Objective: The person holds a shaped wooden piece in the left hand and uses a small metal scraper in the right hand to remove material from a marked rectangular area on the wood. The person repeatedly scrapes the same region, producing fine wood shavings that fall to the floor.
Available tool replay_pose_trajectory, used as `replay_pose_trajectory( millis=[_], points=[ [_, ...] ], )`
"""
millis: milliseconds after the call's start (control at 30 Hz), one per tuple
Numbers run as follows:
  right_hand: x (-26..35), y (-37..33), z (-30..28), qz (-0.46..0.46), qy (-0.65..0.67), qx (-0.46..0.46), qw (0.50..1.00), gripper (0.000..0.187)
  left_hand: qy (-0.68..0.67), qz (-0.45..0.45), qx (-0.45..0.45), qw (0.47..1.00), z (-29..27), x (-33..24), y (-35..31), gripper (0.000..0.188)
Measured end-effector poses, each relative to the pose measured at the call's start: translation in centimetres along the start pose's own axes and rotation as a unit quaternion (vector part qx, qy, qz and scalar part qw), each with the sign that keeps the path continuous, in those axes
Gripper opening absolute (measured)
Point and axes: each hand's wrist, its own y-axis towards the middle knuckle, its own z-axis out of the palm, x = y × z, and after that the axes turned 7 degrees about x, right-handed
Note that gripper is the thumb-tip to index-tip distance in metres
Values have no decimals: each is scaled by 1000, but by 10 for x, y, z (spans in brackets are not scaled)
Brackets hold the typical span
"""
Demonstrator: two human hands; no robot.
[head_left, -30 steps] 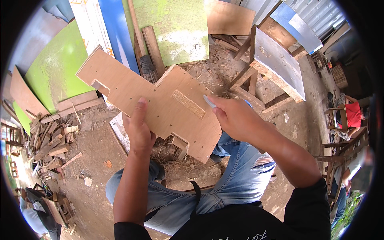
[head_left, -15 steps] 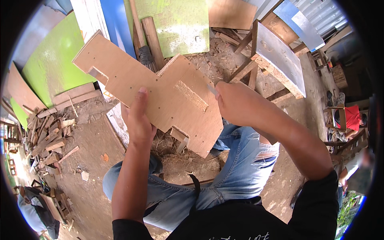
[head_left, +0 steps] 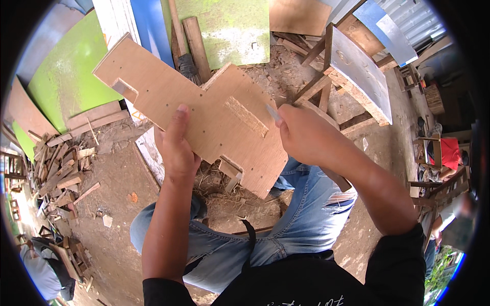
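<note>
1. Left hand [head_left: 178, 150], bare, forearm upright; thumb flat on the board's face, fingers hidden beneath, pinching its near edge.
2. Right hand [head_left: 303, 132], bare, elbow bent outward; closed around a narrow pale-grey blade [head_left: 271, 110], handle lost to me inside the grip.
3. Light-brown, notched plywood board [head_left: 204, 109], slanted above the lap; blade tip over its right-hand margin, contact unclear.
4. Dark-brown wooden piece [head_left: 338, 179], mostly covered by the right forearm; kind uncertain.
5. Brown dirt floor [head_left: 115, 191], littered with chips.
6. Heap of splintered brown wood scraps [head_left: 64, 171], left.
7. Grey-topped table with wooden legs [head_left: 360, 74], right.
8. Lime-green sheet panel [head_left: 74, 76], leaning, far left.
9. Person in red [head_left: 450, 152], far right, partly obscured.
</note>
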Motion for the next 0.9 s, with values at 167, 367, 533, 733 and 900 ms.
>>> replay_pose_trajectory(
  millis=[167, 367, 533, 733, 900],
  points=[
    [-1, 0, -2, 14, 3, 12, 1000, 20, -2, -6, 10, 1000, -2, 0, 1, 44],
    [3, 10, -14, 28, -35, 70, 997, 23, -9, 9, 2, 1000, -2, 3, 1, 43],
    [10, 6, -27, 108, -6, 179, 978, 23, -41, 17, -22, 999, 3, 10, 4, 43],
    [7, -6, -24, 87, 46, 165, 981, 22, -13, -4, -56, 998, 7, 12, 5, 42],
    [6, -15, -22, 55, 74, 180, 979, 22, -8, -3, -58, 998, 9, 12, 8, 42]
  ],
)
